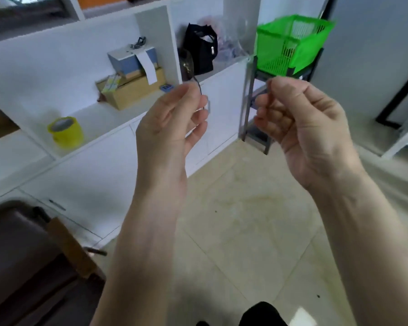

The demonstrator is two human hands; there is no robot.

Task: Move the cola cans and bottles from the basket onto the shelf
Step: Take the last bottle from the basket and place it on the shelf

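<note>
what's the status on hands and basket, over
Left hand and right hand raised, fingers curled, holding nothing clear. Green basket atop dark rack, ahead. No cans visible. Path open.

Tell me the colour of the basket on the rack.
Bright green basket, seen in the head view.
</note>
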